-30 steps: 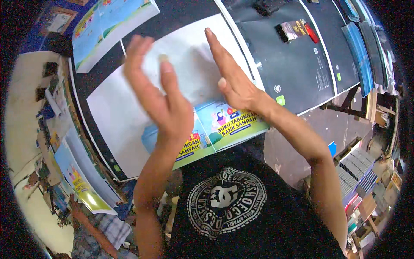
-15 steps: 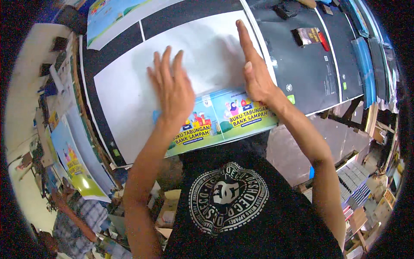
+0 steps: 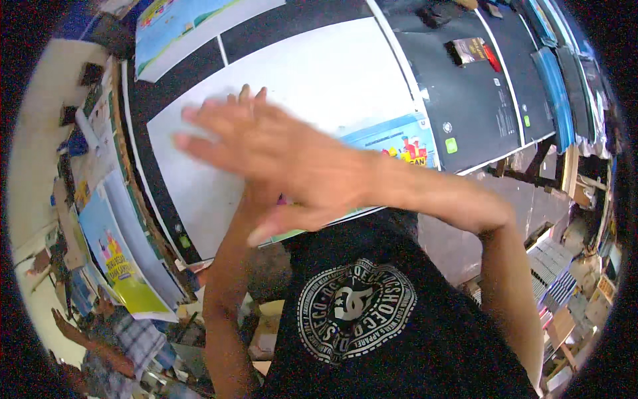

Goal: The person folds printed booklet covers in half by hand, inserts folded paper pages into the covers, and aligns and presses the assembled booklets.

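Note:
My right hand (image 3: 299, 159) reaches across to the left, blurred, fingers outstretched and thumb apart, with nothing in it. Beneath it my left hand (image 3: 251, 94) is mostly hidden; only its stretched fingertips show, over a large white sheet (image 3: 332, 73) on the table. Along the sheet's near edge, in front of my body, lies a colourful printed cover sheet (image 3: 389, 133) with a light blue top. My right hand and forearm hide much of it. Whether either hand presses on the paper, I cannot tell.
Black sheets (image 3: 458, 106) with white borders cover the table's right part, bearing a small packet (image 3: 470, 51) beside a red object (image 3: 493, 58). Blue stacks (image 3: 555, 100) line the right edge. Printed sheets (image 3: 109, 246) lie at left. Another person (image 3: 136, 332) is at lower left.
My right hand has swung left from the sheet's right side and now crosses over my left hand. The left hand is now largely covered. The other person's arm has shifted.

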